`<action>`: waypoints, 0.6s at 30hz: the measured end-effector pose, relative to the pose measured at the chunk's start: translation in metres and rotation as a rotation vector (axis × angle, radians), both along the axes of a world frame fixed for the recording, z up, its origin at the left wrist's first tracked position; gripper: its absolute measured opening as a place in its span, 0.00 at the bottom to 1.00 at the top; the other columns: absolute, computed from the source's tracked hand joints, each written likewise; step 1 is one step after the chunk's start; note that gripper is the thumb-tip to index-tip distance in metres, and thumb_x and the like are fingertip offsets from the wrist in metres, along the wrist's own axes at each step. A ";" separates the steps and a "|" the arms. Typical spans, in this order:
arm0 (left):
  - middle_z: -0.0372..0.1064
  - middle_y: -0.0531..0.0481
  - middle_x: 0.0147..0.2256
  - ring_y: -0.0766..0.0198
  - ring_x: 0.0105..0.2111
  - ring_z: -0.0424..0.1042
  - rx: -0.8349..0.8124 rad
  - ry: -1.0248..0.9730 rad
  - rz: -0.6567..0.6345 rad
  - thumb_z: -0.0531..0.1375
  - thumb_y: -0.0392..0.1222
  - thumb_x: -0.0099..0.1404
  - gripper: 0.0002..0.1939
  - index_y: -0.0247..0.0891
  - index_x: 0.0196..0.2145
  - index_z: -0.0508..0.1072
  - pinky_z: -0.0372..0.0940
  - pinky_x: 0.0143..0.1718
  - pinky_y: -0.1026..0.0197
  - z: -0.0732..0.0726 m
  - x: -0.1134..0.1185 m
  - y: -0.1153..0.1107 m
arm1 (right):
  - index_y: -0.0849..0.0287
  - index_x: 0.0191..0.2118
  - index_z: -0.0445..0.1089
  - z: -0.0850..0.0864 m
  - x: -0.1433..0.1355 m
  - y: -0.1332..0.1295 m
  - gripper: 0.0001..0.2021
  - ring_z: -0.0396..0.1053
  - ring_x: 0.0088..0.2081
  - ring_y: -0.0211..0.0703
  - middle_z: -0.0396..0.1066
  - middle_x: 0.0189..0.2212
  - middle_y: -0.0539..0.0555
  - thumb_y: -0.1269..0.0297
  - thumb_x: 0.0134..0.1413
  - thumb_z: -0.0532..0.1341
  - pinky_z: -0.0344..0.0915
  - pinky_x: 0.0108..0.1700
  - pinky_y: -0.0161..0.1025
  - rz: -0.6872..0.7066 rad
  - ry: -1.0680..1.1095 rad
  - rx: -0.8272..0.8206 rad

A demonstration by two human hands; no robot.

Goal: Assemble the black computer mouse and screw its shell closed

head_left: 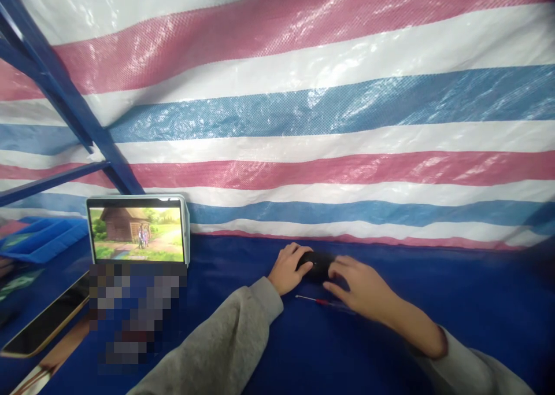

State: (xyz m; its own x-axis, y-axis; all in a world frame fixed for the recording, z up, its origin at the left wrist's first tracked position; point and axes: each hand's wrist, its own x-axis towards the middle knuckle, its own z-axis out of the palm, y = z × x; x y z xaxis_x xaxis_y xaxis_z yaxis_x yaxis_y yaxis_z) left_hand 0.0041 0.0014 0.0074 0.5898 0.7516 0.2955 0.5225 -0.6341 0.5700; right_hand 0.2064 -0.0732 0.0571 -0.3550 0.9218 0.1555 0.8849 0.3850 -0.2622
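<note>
A small black oblong object [318, 264] lies on the blue table cover [433, 302] near the back. My left hand [287, 269] grips its left end with curled fingers. My right hand [362, 288] rests its fingers on the object's right end. A thin screwdriver with a red handle [323, 302] lies on the cover just in front of the object, under my right hand's fingers. Both forearms are in grey sleeves.
A tablet [137, 228] showing a cartoon house stands propped at the left. A dark phone [45, 321] lies at the left edge. Blue plastic trays [39, 239] sit at far left. A striped tarp wall [325, 123] and blue metal frame [65, 94] rise behind.
</note>
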 end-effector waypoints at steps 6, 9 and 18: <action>0.65 0.48 0.45 0.57 0.48 0.64 0.031 0.066 -0.009 0.50 0.50 0.71 0.16 0.45 0.53 0.66 0.58 0.51 0.52 -0.005 0.001 0.002 | 0.56 0.58 0.61 -0.038 0.006 0.018 0.25 0.61 0.57 0.53 0.62 0.57 0.61 0.57 0.55 0.58 0.59 0.57 0.53 0.002 0.212 0.088; 0.65 0.48 0.45 0.57 0.49 0.63 0.032 0.091 -0.019 0.49 0.50 0.72 0.17 0.45 0.54 0.67 0.58 0.51 0.51 -0.005 0.001 0.001 | 0.57 0.59 0.60 -0.053 0.006 0.020 0.26 0.63 0.56 0.53 0.64 0.56 0.61 0.58 0.56 0.57 0.60 0.57 0.53 -0.003 0.266 0.016; 0.62 0.45 0.53 0.49 0.55 0.60 -0.031 0.054 -0.129 0.68 0.55 0.52 0.42 0.47 0.61 0.58 0.53 0.58 0.45 -0.006 -0.005 0.004 | 0.57 0.55 0.64 -0.058 0.007 0.019 0.24 0.65 0.53 0.54 0.66 0.53 0.61 0.56 0.52 0.60 0.62 0.54 0.53 0.000 0.356 0.097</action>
State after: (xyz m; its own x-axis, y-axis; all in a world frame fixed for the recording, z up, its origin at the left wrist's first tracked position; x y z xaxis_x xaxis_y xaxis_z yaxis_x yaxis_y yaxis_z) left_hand -0.0007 0.0057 0.0015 0.6963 0.6771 0.2380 0.4687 -0.6801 0.5637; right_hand 0.2132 -0.0542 -0.0013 -0.2629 0.8967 0.3562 0.7450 0.4233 -0.5156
